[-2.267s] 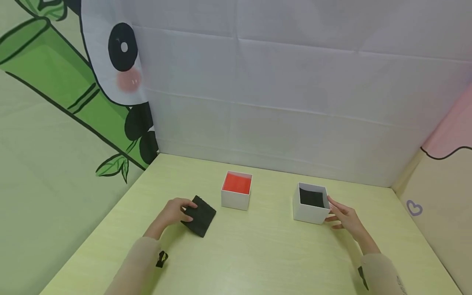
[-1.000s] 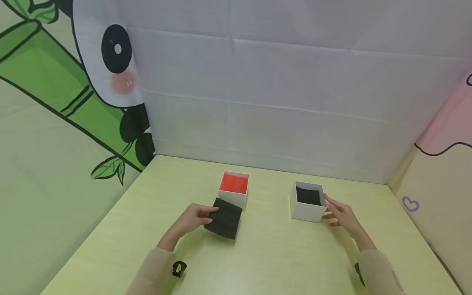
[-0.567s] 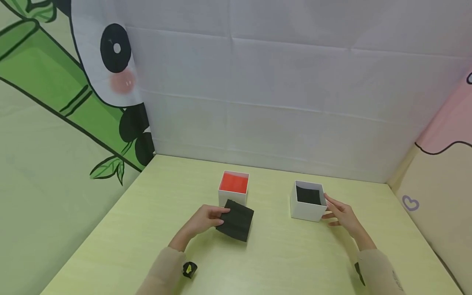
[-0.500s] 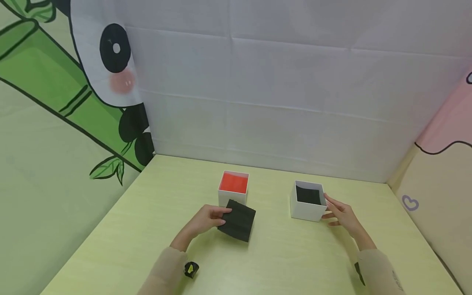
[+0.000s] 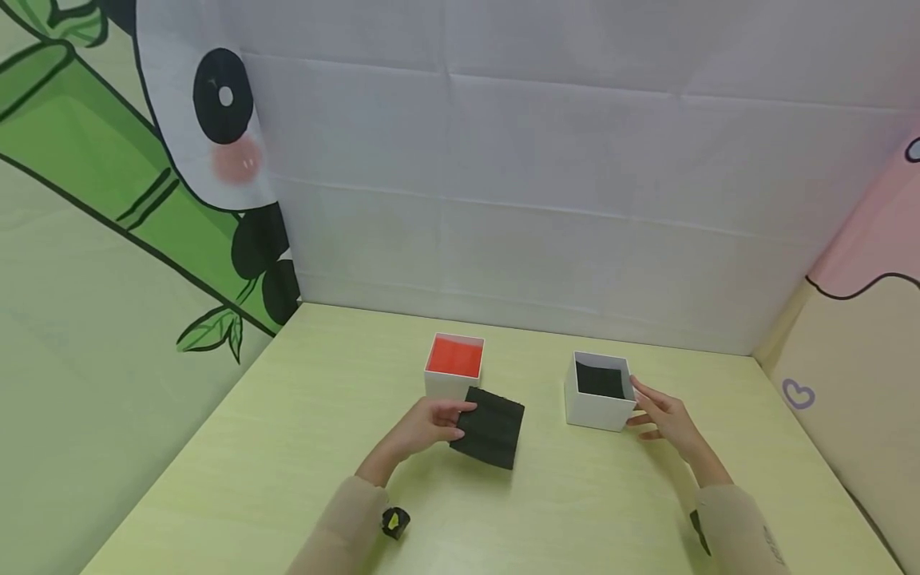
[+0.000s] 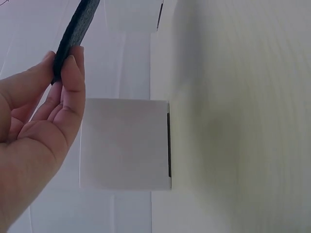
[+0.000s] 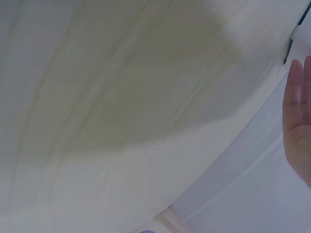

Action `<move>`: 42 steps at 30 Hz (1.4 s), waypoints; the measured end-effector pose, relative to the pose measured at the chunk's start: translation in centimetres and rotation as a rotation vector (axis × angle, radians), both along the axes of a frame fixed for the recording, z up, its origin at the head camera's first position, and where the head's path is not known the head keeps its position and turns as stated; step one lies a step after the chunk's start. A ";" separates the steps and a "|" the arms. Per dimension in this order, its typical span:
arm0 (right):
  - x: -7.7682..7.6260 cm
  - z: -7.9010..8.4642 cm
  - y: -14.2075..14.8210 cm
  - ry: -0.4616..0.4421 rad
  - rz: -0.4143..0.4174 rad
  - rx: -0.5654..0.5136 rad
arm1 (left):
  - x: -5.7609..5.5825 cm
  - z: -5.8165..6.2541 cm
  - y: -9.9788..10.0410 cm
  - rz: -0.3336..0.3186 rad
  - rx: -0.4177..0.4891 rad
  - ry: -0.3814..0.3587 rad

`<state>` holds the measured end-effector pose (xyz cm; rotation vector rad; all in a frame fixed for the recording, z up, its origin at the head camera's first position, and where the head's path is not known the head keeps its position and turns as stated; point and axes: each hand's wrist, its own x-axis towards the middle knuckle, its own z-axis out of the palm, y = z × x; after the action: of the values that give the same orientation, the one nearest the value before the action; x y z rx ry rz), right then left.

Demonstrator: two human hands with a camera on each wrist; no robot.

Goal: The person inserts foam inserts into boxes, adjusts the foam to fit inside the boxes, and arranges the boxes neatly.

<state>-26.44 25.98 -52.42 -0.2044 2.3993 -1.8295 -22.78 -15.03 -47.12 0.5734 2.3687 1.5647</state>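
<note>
My left hand (image 5: 424, 427) pinches a square black piece of cloth (image 5: 492, 431) by its left edge, thumb on one face and fingers on the other. In the left wrist view the cloth (image 6: 77, 31) shows edge-on, raised above the table. Just behind it stands a white open box (image 5: 444, 386) with a red piece (image 5: 456, 358) inside; the cloth overlaps its lower right corner in the head view. My right hand (image 5: 668, 423) has its extended fingertips against the right side of a second white box (image 5: 598, 413), which holds a black piece (image 5: 600, 382).
Both boxes stand on a pale yellow table (image 5: 287, 423), apart from each other. A white curtain (image 5: 539, 184) hangs along the table's back edge. Printed cloth with a panda and bamboo (image 5: 93, 136) is at the left, a pink and cream one (image 5: 862, 335) at the right.
My left hand has carried the black cloth rightward, from left of the red-filled box to in front of it and slightly past. My right hand stays at the right box.
</note>
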 end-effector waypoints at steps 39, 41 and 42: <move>-0.3 -0.2 0.1 0.010 0.049 -0.139 | -4.5 1.2 10.8 -0.020 0.152 -0.067; -0.4 -0.3 0.0 0.007 0.051 -0.166 | -4.7 1.4 11.2 -0.021 0.145 -0.068; -0.4 -0.3 0.0 0.006 0.051 -0.176 | -4.8 1.5 11.4 -0.020 0.141 -0.069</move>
<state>-26.82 25.95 -52.73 -0.2838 2.2152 -2.0187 -27.57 -3.66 -45.67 0.5602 2.2085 1.7246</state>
